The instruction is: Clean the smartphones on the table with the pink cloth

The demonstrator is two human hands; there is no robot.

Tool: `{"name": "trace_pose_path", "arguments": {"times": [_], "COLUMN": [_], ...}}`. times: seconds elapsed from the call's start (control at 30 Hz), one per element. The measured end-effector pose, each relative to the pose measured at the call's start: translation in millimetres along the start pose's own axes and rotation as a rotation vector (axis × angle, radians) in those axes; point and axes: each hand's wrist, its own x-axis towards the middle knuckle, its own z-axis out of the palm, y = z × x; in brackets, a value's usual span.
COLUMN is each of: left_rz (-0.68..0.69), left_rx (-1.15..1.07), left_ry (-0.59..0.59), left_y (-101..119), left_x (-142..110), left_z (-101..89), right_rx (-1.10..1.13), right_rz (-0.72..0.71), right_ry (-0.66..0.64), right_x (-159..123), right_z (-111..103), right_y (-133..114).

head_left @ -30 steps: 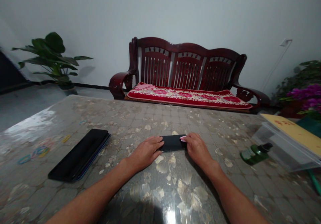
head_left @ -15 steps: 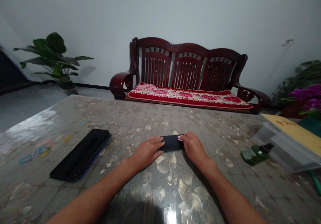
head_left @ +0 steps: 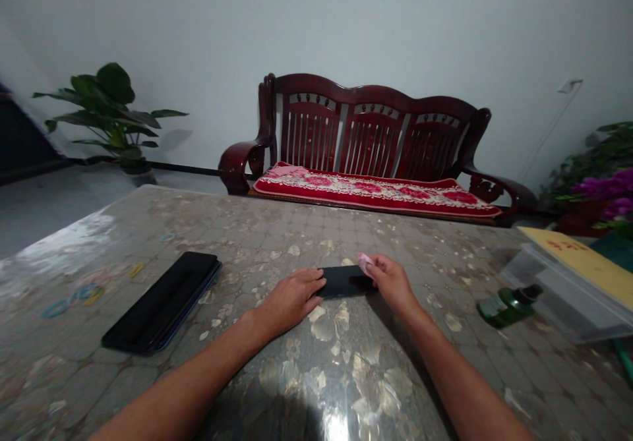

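A dark phone (head_left: 345, 281) lies flat on the table, its long side running left to right. My left hand (head_left: 295, 291) grips its left end, thumb at the near edge and fingers over the far one. Pinched in my right hand (head_left: 390, 281) is a small crumpled pink cloth (head_left: 364, 262), or perhaps a tissue; its exact kind cannot be made out. That hand is just above the phone's right end, part of which it hides.
Stacked phones (head_left: 163, 302) lie to the left, near several coloured elastic bands (head_left: 82, 294). On the right are a green bottle (head_left: 509, 306) and a clear plastic box (head_left: 564, 289) topped by a yellow folder (head_left: 583, 260). A wooden bench (head_left: 366, 144) stands beyond the table (head_left: 356, 368).
My right hand has risen slightly and moved right with the pink cloth, baring more of the phone's right part. My left hand keeps its hold on the left end.
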Motion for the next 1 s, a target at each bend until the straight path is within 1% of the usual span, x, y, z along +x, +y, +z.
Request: {"name": "trace_pose_path", "arguments": {"times": [0.03,0.1,0.23,0.37,0.43,0.5,0.57,0.63,0.73,0.8,0.9,1.0], "left_rz": [-0.001,-0.008,-0.008,0.004,0.008,0.005,0.001,-0.003,-0.008,-0.011,-0.013,-0.008], "left_rx": [0.0,0.008,0.004,-0.006,0.0,0.008,0.015,0.025,0.047,0.053,0.05,0.045], "left_ry": [-0.005,-0.015,-0.006,0.01,0.011,0.008,0.001,-0.009,-0.016,-0.012,-0.008,-0.002], "left_y": [0,1,0,-2,-2,-1,0,1,2,3,4,4], "left_x": [0,0,0,-1,-1,-1,-1,0,0,0,0,0], "left_z": [-0.2,-0.2,1.6,3.4,3.1,2.1,1.1,0.4,0.1,0.0,-0.4,-0.2], "right_rx": [0.059,0.153,0.255,0.285,0.296,0.259,0.141,-0.047,-0.331,-0.482,-0.666,-0.73], "right_rz": [0.067,0.147,0.207,0.218,0.195,0.166,0.106,-0.021,-0.282,-0.408,-0.484,-0.526], "right_ry": [0.003,0.007,-0.008,-0.008,0.005,0.026,0.055,0.073,0.008,-0.051,-0.092,-0.144], "right_x": [2,3,4,4,4,4,3,1,-3,-7,-13,-19], "right_z": [0,-1,-2,-6,-8,-8,-8,-7,-4,-1,6,14], "right_y": [1,2,-2,-7,-7,-6,-3,0,3,3,-1,-9]}}
